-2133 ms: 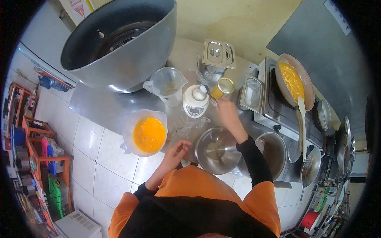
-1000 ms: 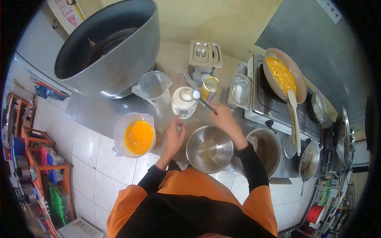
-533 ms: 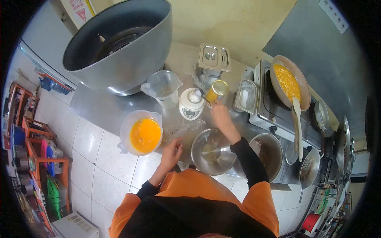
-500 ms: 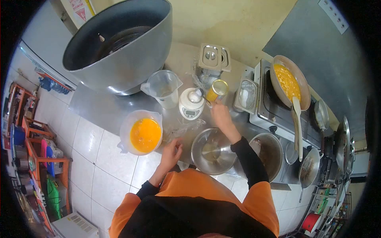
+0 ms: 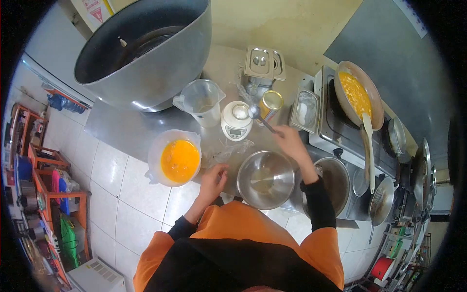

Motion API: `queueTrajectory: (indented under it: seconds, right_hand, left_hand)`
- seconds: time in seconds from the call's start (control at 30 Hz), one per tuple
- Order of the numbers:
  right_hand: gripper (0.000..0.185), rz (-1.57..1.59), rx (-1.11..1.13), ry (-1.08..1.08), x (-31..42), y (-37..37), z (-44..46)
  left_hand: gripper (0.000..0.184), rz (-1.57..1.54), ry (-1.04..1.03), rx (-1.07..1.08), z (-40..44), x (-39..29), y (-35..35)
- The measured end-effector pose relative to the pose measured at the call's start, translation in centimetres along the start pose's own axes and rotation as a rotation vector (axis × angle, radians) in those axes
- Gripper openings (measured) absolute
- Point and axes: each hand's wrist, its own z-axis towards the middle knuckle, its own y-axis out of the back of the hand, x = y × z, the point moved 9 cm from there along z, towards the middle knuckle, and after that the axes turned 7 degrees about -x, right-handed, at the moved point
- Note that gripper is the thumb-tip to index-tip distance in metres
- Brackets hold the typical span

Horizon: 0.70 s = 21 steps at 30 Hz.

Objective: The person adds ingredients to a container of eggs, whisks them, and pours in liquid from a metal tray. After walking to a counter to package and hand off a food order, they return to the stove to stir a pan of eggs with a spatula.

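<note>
My right hand [image 5: 290, 142] grips a spoon [image 5: 254, 112] by its handle, with the spoon's bowl held just right of a white digital scale [image 5: 235, 132]. On the scale sits a small dish with white contents [image 5: 240, 112]. Behind the spoon stands a can [image 5: 270, 104]. My left hand [image 5: 213, 182] is loosely curled with nothing visible in it, near a crumpled clear plastic bag [image 5: 224, 152]. To its left is a plastic jug of beaten egg [image 5: 154, 155]. A steel mixing bowl [image 5: 266, 194] with a little liquid stands between my hands.
A huge grey pot [image 5: 160, 73] and a clear jug [image 5: 204, 116] stand at the back left. On the right, a stove [image 5: 323, 131] carries a pan of egg [image 5: 355, 95] with a spatula. A steel tub of white powder [image 5: 306, 111] and a pot [image 5: 333, 187] are nearby.
My right hand has drawn back to the right, taking the spoon from over the scale to beside it. My left hand has shifted slightly. The camera view has also moved a little.
</note>
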Motion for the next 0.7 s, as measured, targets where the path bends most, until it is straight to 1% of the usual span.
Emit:
queueTrajectory:
  seconds: [0.07, 0.13, 0.17, 0.23, 0.3, 0.37, 0.4, 0.47, 0.5, 0.57, 0.67, 0.7]
  right_hand:
    - [0.028, 0.024, 0.035, -0.01, 0.9, 2.3, -1.5]
    - [0.026, 0.078, 0.029, -0.153, -0.9, 4.4, -3.1]
    - [0.025, 0.106, 0.025, -0.224, -1.9, 5.3, -3.9]
    - [0.024, 0.131, -0.049, -0.254, -3.3, 7.7, -5.3]
    - [0.022, 0.116, -0.093, -0.324, -3.7, 9.4, -6.1]
    - [0.022, 0.087, -0.103, -0.396, -3.9, 10.3, -6.6]
    - [0.023, 0.071, -0.11, -0.431, -4.2, 10.7, -6.9]
    - [0.023, 0.096, -0.165, -0.373, -4.9, 11.0, -7.4]
    - [0.023, 0.107, -0.192, -0.344, -5.0, 11.2, -7.7]
    - [0.024, 0.133, -0.197, -0.379, -5.3, 11.6, -8.7]
    - [0.023, 0.144, -0.18, -0.426, -5.3, 11.6, -9.5]
    - [0.023, 0.152, -0.173, -0.429, -5.1, 11.7, -9.7]
  left_hand:
    - [0.023, 0.027, 0.007, -0.021, 0.3, 0.2, -0.1]
    - [0.025, 0.071, 0.018, -0.053, 1.2, 0.2, -0.3]
    - [0.027, 0.116, -0.017, -0.077, 2.0, -0.3, -0.6]
    - [0.032, 0.207, -0.09, -0.129, 4.7, -1.2, -1.6]
    - [0.046, 0.238, -0.177, -0.172, 8.3, -1.4, -3.7]
    - [0.06, 0.391, -0.262, -0.244, 12.0, -1.9, -5.6]
    - [0.064, 0.448, -0.225, -0.247, 13.6, -1.1, -6.4]
    - [0.072, 0.559, -0.153, -0.257, 16.2, 0.4, -7.9]
    - [0.072, 0.584, -0.114, -0.199, 17.2, 1.0, -8.7]
    - [0.072, 0.639, -0.023, -0.09, 18.4, 2.7, -9.8]
    - [0.066, 0.669, -0.034, -0.105, 19.1, 4.1, -10.2]
    - [0.06, 0.639, -0.046, -0.147, 19.0, 4.0, -9.9]
